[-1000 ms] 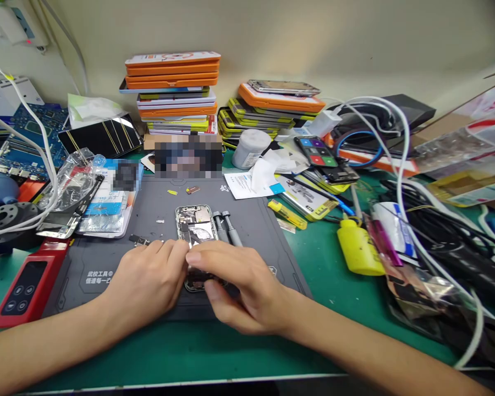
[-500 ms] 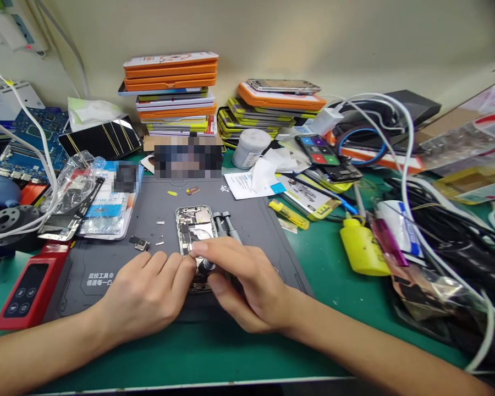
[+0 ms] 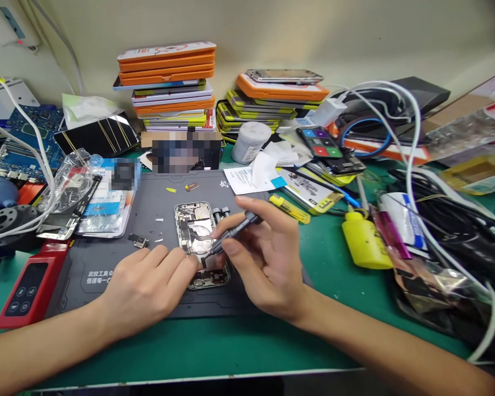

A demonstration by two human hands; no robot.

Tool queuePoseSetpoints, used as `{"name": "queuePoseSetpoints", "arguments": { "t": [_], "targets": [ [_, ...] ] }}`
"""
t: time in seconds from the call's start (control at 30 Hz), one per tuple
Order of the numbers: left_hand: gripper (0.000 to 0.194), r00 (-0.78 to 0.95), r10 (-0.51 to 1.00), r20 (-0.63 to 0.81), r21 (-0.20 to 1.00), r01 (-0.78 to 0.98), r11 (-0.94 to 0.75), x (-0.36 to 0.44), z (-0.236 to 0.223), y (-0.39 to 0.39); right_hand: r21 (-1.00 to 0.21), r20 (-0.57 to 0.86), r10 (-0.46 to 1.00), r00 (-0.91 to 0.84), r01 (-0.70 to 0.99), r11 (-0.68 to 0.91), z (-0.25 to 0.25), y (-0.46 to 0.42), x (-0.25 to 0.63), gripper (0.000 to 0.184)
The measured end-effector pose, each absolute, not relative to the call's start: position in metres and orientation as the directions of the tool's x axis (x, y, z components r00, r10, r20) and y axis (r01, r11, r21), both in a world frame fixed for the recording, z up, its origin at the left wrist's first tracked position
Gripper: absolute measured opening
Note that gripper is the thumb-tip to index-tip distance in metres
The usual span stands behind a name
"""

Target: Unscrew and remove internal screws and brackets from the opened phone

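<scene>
a: quick, where's the phone?
b: opened phone [image 3: 199, 242], insides up, flat on the grey mat [image 3: 150, 198]. mat's on the green surface [image 3: 355, 335].
a: right hand [image 3: 272, 258]?
b: grip closed round a dark slim tool [image 3: 237, 227], thumb one side, fingers the other. tool is tilted, cap end up to the right, lower end down over the phone. can't tell if the tip touches.
a: left hand [image 3: 146, 280]?
b: fingers curled, knuckles up, fingertips at the phone's lower left edge, hiding part of it. thumb is out of sight, so can't tell how far that grip is open or if it has hold of anything.
a: near the phone?
b: two grey tools [image 3: 216, 213] just beside its right edge, mostly behind the right hand. small metal part [image 3: 140, 241] to the left, on the mat, tiny bits next to it. yellow scrap [image 3: 170, 190] farther back.
a: off the mat?
b: yellow bottle [image 3: 363, 240] well to the right, red device [image 3: 29, 289] at far left, partly beside the mat. white tub [image 3: 251, 142] behind.
</scene>
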State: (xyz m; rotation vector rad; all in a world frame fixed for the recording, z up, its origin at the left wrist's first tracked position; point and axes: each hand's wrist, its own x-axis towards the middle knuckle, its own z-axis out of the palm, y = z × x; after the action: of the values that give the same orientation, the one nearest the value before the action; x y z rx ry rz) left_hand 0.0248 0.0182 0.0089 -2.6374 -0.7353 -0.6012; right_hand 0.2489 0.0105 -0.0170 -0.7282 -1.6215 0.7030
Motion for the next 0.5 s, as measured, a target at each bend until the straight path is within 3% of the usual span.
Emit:
{"name": "queuePoseSetpoints", "arguments": {
  "t": [0.13, 0.5],
  "targets": [
    [0.018, 0.793, 0.364, 0.489, -0.218, 0.515, -0.829, 0.0250, 0.0142, 0.0180, -0.795, 0.592, 0.791, -0.158, 0.051, 0.605, -0.0168, 0.0107, 0.2490, 0.055],
    [0.013, 0.790, 0.357, 0.498, -0.197, 0.504, -0.841, 0.0228, 0.0103, 0.0201, -0.666, 0.699, 0.675, -0.238, 0.129, 0.735, -0.0207, 0.0118, 0.2503, 0.060]
  ]
}}
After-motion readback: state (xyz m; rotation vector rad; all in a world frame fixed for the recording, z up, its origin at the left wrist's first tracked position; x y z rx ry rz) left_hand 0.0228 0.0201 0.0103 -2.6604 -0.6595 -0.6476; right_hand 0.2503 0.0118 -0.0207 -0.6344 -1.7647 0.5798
